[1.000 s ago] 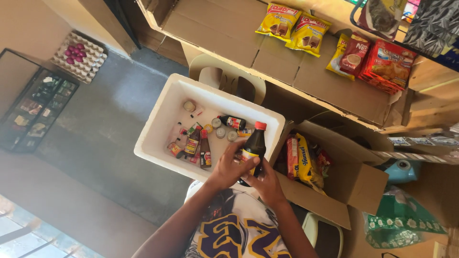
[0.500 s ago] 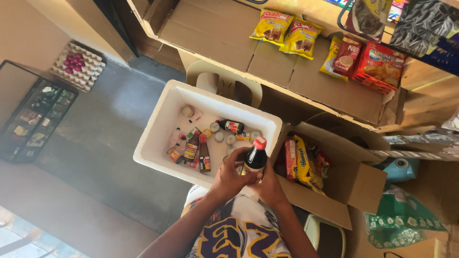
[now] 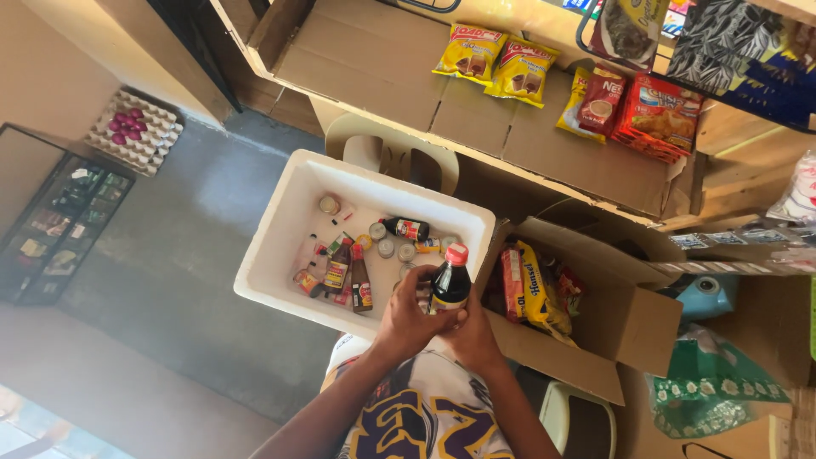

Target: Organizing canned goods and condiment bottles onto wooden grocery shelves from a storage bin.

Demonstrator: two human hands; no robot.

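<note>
Both hands are being wrapped around one dark sauce bottle (image 3: 450, 287) with a red cap, which is being held upright over the near right corner of the white foam box (image 3: 280, 246). The left hand (image 3: 410, 319) is being closed on the bottle's lower body from the left, while the right hand (image 3: 473, 333) is being cupped under and behind its base; the two hands are touching each other, and neither is clearly nearer the bottle than the other. The bottle's long axis is being kept running away from the body, cap farthest from the chest, so the neck and cap are being left free above both grips. Inside the box, other bottles (image 3: 348, 274) and small round tins (image 3: 387, 247) are lying just beyond the hands. An open cardboard carton (image 3: 629, 319) with yellow and red packets (image 3: 531, 285) is standing just to the right, beside the right hand.
</note>
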